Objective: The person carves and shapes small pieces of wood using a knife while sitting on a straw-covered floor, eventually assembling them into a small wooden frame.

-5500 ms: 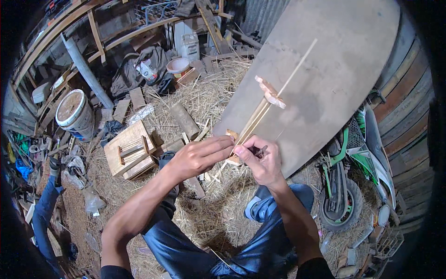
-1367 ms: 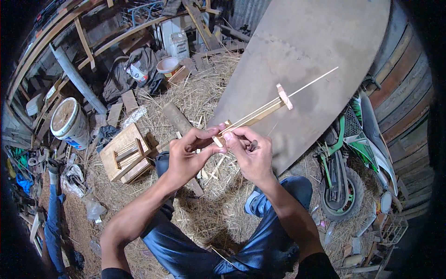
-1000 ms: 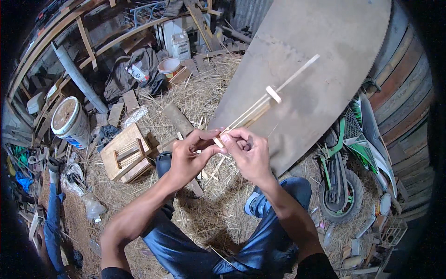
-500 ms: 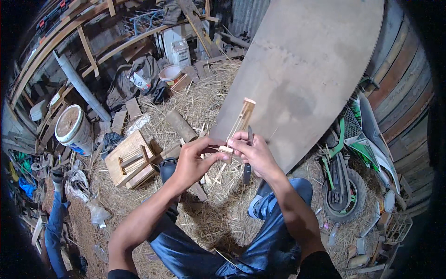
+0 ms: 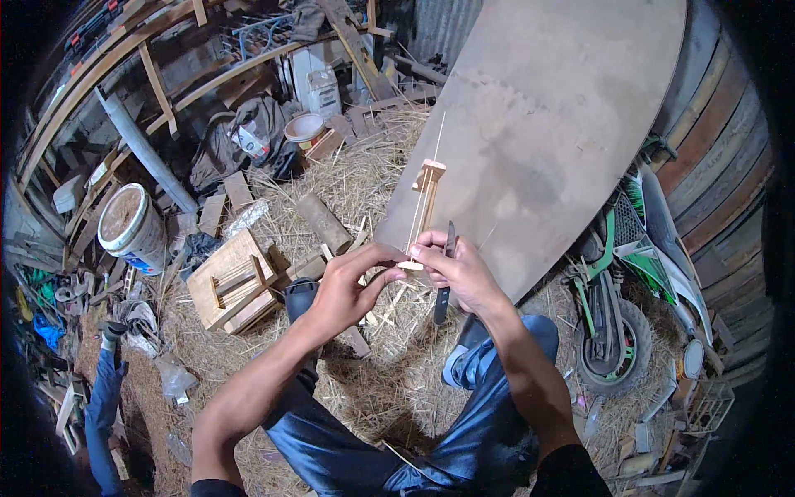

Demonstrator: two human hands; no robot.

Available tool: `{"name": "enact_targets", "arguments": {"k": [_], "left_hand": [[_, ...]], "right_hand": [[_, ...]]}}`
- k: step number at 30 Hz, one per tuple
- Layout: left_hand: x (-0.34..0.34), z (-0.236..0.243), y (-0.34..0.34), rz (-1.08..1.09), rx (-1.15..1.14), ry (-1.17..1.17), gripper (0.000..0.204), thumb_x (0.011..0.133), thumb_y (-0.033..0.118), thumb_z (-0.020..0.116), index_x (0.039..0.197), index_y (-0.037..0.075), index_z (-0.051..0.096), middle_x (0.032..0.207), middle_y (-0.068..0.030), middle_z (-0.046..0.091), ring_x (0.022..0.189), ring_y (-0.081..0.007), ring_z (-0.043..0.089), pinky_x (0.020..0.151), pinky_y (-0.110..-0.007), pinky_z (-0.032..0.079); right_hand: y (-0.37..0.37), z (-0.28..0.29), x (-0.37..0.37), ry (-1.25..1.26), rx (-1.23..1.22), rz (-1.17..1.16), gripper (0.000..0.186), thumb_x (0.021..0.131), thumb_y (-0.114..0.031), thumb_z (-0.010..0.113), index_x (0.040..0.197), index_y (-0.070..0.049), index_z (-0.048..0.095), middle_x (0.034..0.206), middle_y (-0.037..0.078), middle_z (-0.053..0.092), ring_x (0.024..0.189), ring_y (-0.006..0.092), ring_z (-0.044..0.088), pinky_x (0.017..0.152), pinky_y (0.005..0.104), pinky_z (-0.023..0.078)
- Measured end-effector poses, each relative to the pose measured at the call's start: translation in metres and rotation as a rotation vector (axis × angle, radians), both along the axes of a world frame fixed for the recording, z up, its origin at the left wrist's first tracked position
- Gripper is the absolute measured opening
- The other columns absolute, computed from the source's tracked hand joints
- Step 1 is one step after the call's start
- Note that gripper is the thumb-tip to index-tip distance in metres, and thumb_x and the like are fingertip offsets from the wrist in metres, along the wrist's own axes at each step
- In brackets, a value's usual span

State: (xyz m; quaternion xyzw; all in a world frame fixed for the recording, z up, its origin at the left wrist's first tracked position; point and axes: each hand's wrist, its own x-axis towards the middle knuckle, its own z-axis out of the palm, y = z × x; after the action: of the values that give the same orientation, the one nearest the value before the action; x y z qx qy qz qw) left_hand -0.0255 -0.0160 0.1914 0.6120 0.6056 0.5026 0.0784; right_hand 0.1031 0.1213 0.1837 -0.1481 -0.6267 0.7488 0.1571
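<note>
Between my hands is a small wooden frame point(image 5: 429, 176), two short blocks joined by thin sticks, tilted with its far end over the grey sheet. One thin stick point(image 5: 440, 137) pokes out past the far block. My left hand point(image 5: 352, 283) pinches the near block from the left. With thumb and forefinger my right hand point(image 5: 458, 269) grips at the same block, next to the thin stick. A knife point(image 5: 443, 303) with a dark handle is also tucked in my right hand, blade pointing away from me. The fingertips partly hide the near end.
Left of my hands a similar stick frame point(image 5: 240, 286) lies on a wooden board point(image 5: 217, 263). A large grey sheet point(image 5: 563, 108) leans ahead. A green-and-white motorbike point(image 5: 621, 290) stands right, a white bucket point(image 5: 128, 228) left. Straw point(image 5: 373, 174) covers the ground; another person's leg point(image 5: 101, 406) shows far left.
The wooden frame has turned in my fingers, so its far block now shows crosswise. The thin stick now extends beyond that block. My hands stay nearly in place, the knife still in the right.
</note>
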Motion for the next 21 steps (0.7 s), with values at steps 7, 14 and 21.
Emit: {"name": "enact_targets", "arguments": {"k": [7, 14, 21], "left_hand": [[-0.006, 0.001, 0.005, -0.059, 0.017, 0.047, 0.019, 0.079, 0.003, 0.062, 0.097, -0.002, 0.057, 0.092, -0.0146, 0.059, 0.086, -0.0281, 0.059, 0.073, -0.034, 0.047], [-0.015, -0.006, 0.005, -0.118, -0.023, 0.075, 0.018, 0.079, 0.003, 0.061, 0.097, -0.001, 0.058, 0.088, -0.0147, 0.059, 0.083, -0.0298, 0.059, 0.073, -0.035, 0.046], [-0.012, -0.003, 0.004, -0.117, -0.040, 0.064, 0.018, 0.079, 0.003, 0.062, 0.095, 0.000, 0.059, 0.086, -0.0143, 0.059, 0.080, -0.0302, 0.059, 0.071, -0.035, 0.047]], "right_hand": [[-0.004, -0.006, -0.006, -0.035, 0.097, -0.152, 0.019, 0.086, -0.023, 0.059, 0.082, -0.004, 0.062, 0.061, -0.007, 0.046, 0.051, 0.0012, 0.037, 0.045, 0.0206, 0.026], [-0.009, -0.012, -0.011, -0.085, -0.057, -0.174, 0.012, 0.088, -0.015, 0.057, 0.089, -0.004, 0.058, 0.058, -0.009, 0.039, 0.045, -0.0015, 0.029, 0.039, 0.0177, 0.017], [-0.008, -0.010, -0.009, -0.064, -0.086, -0.156, 0.011, 0.087, -0.013, 0.057, 0.089, -0.003, 0.057, 0.059, -0.008, 0.041, 0.044, -0.0015, 0.029, 0.039, 0.0175, 0.017]]}}
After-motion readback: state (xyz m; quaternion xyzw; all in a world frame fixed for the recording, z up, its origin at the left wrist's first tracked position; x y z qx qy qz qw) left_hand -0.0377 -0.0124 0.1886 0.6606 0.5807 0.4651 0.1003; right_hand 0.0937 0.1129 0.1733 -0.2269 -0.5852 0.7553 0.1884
